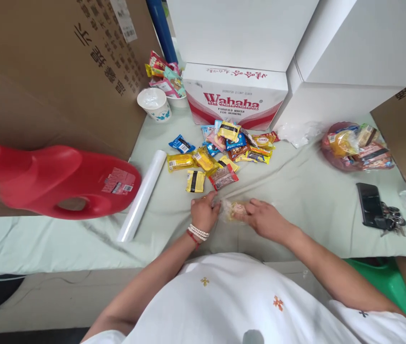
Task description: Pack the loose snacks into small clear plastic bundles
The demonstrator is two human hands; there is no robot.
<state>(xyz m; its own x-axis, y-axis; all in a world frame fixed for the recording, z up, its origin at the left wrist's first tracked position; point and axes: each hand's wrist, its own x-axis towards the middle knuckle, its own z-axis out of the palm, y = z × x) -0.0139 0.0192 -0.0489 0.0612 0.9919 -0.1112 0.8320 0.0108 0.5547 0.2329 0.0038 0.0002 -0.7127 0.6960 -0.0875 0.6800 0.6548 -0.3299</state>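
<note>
A small yellowish snack packet (237, 209) lies at the table's front edge, with crinkled clear plastic (226, 209) around it; whether this is a bag or loose film I cannot tell. My left hand (203, 213), with a white beaded bracelet at the wrist, pinches the left side of the plastic. From the right, my right hand (265, 220) grips the packet, its fingertips partly covering it. Just beyond my hands is a pile of wrapped snacks (223, 177) in yellow, blue, red and brown. The nearest one is red-brown.
A roll of clear film (141, 198) lies left, beside a large red jug (73, 181). A Wahaha carton (236, 95) stands behind the snacks. A paper cup (155, 106) is at back left. To the right are a filled pink bowl (339, 162), a phone (369, 204) and keys (394, 220).
</note>
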